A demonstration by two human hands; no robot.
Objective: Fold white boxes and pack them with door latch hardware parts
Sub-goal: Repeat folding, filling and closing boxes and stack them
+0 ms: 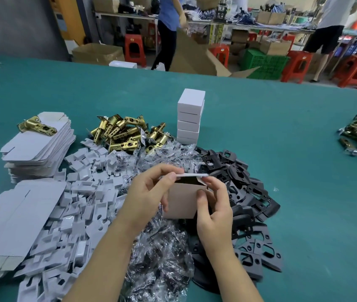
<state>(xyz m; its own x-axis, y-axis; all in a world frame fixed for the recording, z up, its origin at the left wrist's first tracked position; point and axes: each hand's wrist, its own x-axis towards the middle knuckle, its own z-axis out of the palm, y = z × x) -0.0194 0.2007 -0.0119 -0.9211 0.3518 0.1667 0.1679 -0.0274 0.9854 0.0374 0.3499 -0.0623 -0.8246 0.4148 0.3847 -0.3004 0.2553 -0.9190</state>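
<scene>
The fingers (169, 177) of the left hand (149, 192) pinch the lid flap of a white box (182, 201); the right hand (214, 212) curls round its right edge, thumb on the front; the box is held above clear bags (158, 253), between white inserts (81, 205) and black plates (249, 205); brass latches (125, 136) and stacked boxes (189, 116) lie beyond on the green table (304, 149).

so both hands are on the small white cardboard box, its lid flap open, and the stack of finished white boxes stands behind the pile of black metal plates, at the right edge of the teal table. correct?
Not quite. In the head view the stack of finished white boxes stands near the table's middle, beside the brass latch pile, not at the right edge. The rest holds: left hand and right hand hold the small white cardboard box, flap open, black metal plates in front.
</scene>
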